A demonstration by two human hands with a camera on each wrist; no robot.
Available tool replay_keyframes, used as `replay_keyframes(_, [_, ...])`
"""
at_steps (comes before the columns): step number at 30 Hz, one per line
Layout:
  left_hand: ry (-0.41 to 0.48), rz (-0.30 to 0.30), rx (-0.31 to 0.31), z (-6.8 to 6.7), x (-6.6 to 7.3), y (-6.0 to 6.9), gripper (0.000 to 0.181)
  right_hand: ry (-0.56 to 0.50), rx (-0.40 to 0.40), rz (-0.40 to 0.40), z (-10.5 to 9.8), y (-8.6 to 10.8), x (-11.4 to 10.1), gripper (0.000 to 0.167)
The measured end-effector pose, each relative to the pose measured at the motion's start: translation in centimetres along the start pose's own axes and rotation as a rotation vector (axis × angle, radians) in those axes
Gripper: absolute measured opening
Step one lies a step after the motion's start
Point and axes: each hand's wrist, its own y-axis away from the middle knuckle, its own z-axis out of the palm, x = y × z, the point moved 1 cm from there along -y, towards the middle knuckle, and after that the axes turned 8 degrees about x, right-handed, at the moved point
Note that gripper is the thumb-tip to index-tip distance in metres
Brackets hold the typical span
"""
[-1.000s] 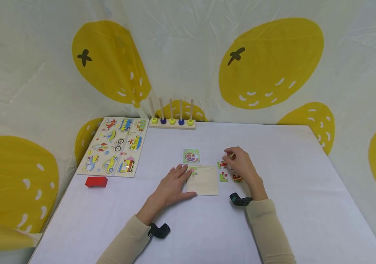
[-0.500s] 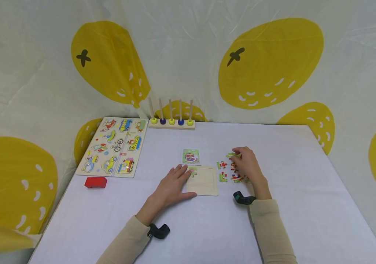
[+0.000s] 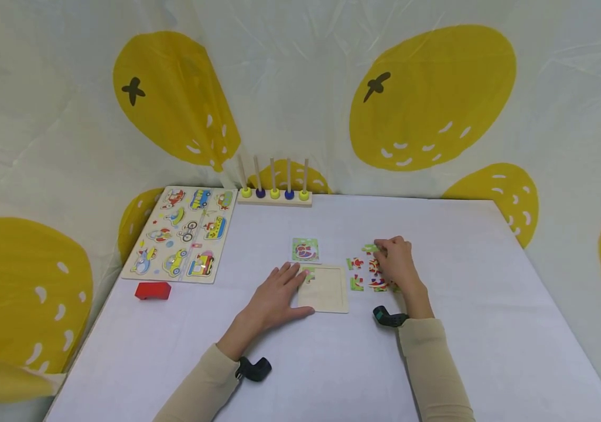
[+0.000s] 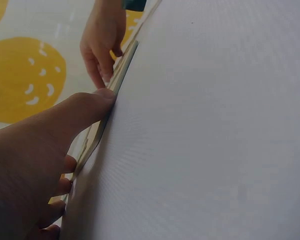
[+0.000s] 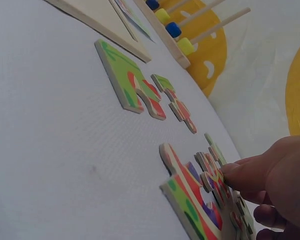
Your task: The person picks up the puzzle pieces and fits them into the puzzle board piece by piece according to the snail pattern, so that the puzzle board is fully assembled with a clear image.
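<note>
My left hand rests with spread fingers on the left side of a square wooden puzzle tray. Its thumb lies along the tray's near edge in the left wrist view. One green puzzle piece sits in the tray's upper left corner, next to the fingertips. To the right of the tray, my right hand pinches at a puzzle piece at the far side of a loose group; its fingers partly hide that piece. Several red and green puzzle pieces lie flat around it. A picture card lies just beyond the tray.
A wooden board of vehicle pictures lies at the far left, with a red block in front. Beside the board stands a pegged rack with yellow and blue beads. A fruit-printed curtain hangs behind the white table.
My right hand has shifted rightward and slightly away over the loose pieces, uncovering several of them, then stayed nearly still. The left hand has kept its place on the tray.
</note>
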Motion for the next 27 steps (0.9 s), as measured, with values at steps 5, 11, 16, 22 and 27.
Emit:
replay_keyframes(5, [0.002, 0.005, 0.008, 0.0, -0.1, 0.0, 0.088, 0.009, 0.015, 0.012, 0.0, -0.1, 0.0, 0.036])
replay_keyframes(11, [0.001, -0.002, -0.006, 0.2, -0.2, 0.0, 0.089, -0.02, 0.033, 0.034, 0.1, -0.1, 0.2, 0.035])
replay_keyframes(16, [0.005, -0.005, -0.01, 0.2, -0.1, 0.0, 0.089, -0.063, 0.046, 0.036, -0.2, -0.2, 0.3, 0.031])
replay_keyframes(22, [0.008, 0.001, -0.005, 0.1, -0.1, 0.0, 0.088, -0.091, 0.053, 0.032, -0.6, -0.2, 0.3, 0.024])
replay_keyframes(27, [0.001, -0.008, -0.02, 0.1, -0.2, -0.1, 0.089, -0.113, 0.04, 0.051, -1.0, 0.0, -0.4, 0.024])
